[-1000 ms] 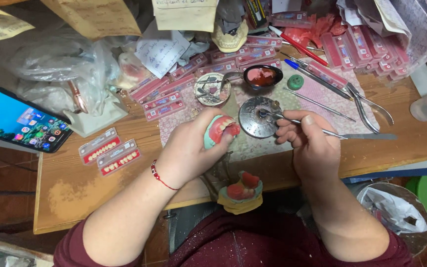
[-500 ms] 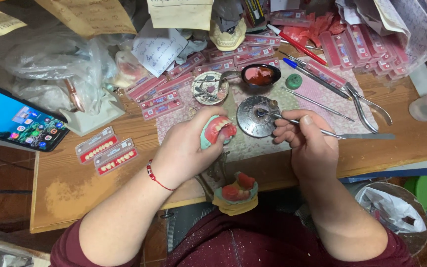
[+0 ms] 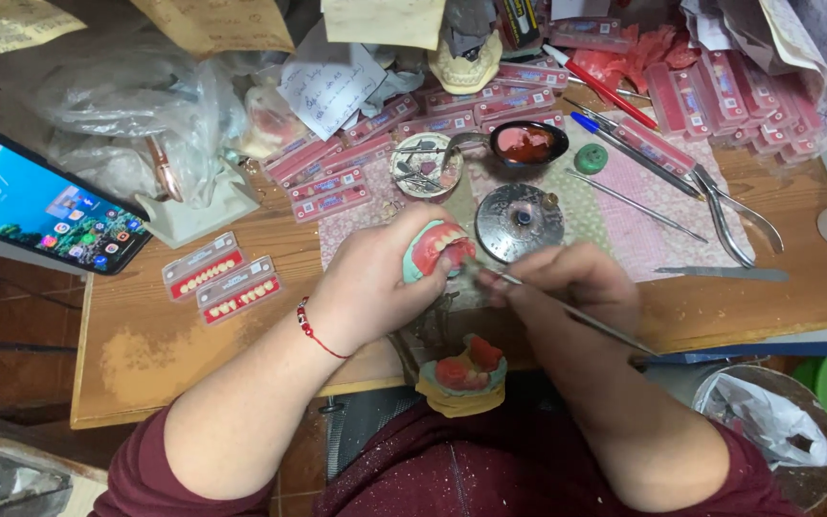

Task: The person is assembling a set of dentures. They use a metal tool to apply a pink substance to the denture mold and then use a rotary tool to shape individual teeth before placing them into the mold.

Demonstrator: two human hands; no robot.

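The left hand [image 3: 375, 287] clasps a denture model [image 3: 435, 249], half hidden by fingers, while the right hand [image 3: 567, 292] pinches a thin metal tool [image 3: 576, 314] whose tip blurs.

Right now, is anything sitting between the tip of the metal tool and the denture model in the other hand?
Nothing visible. The thin metal tool in the right hand reaches straight to the denture model held in the left hand.

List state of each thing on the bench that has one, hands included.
Left hand: gripping denture model.
Denture model: held, teeth up.
Right hand: holding metal tool.
Metal tool: tip at the model.
Phone: screen lit.
Pliers: lying on the cloth, handles spread.
Second model: resting at table edge.
Spoon: holds red wax.
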